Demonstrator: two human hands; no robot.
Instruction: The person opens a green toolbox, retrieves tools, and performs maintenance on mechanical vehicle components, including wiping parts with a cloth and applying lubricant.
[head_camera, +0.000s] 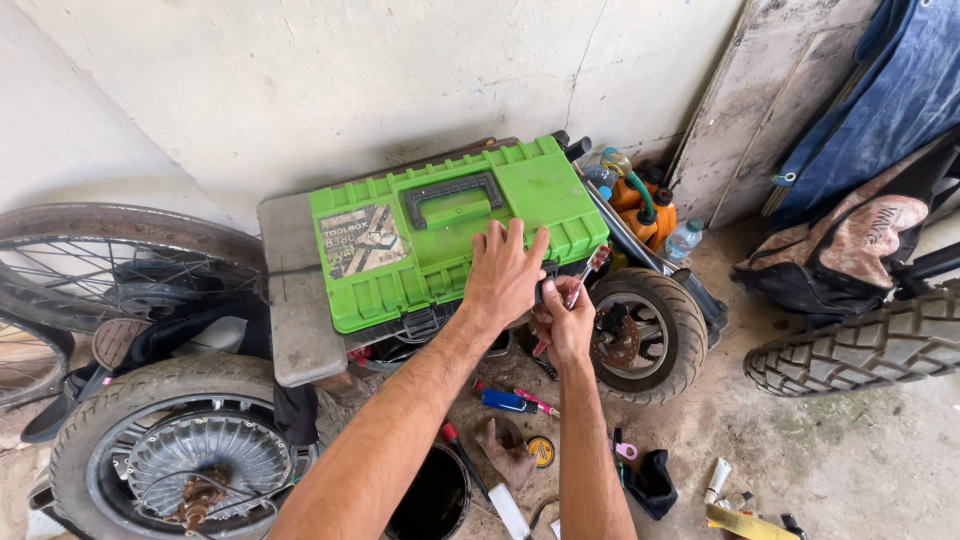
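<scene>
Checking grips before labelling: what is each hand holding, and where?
Right hand grips a screwdriver by its lower handle. Left hand holds nothing, resting flat on the green toolbox.

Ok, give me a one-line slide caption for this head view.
Left hand pressed flat on a green toolbox lid while the right hand grips a screwdriver beside a small wheel.
</scene>
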